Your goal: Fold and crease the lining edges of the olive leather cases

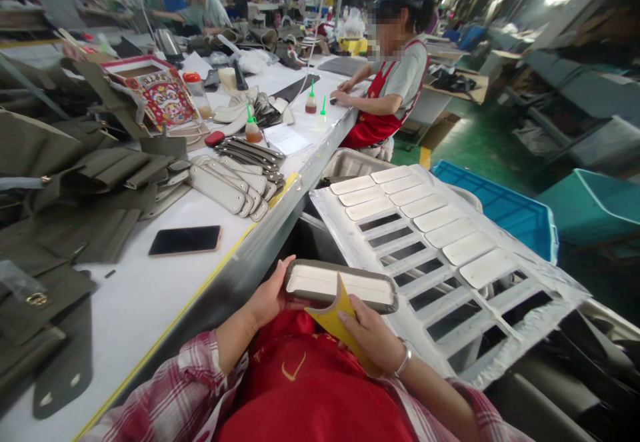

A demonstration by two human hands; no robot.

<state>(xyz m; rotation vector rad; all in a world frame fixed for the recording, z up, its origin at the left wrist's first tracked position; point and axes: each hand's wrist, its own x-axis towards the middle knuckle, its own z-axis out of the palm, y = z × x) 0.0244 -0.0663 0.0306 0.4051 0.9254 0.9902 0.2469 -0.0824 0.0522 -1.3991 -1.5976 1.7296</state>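
Note:
My left hand [273, 299] is closed round the left end of a long, rounded bag piece [310, 282] with a dark grey-green edge and a whitish inner face. The piece lies level above my lap, its whitish side up. In my right hand [373, 335] is a yellow scraper [333, 319] with a curved notch in its end. One tip of the scraper stands over the middle of the whitish face; whether it touches cannot be made out. My right fingers wrap round the scraper below the piece's near edge.
Right of my hands, a slotted white rack [435, 282] bears several pale rounded panels [450, 229]. A phone [185, 241] lies on the white table [150, 335] at left, near stacked pale straps [225, 185]. Glue bottles [253, 129] stand farther back. A co-worker [395, 75] sits beyond.

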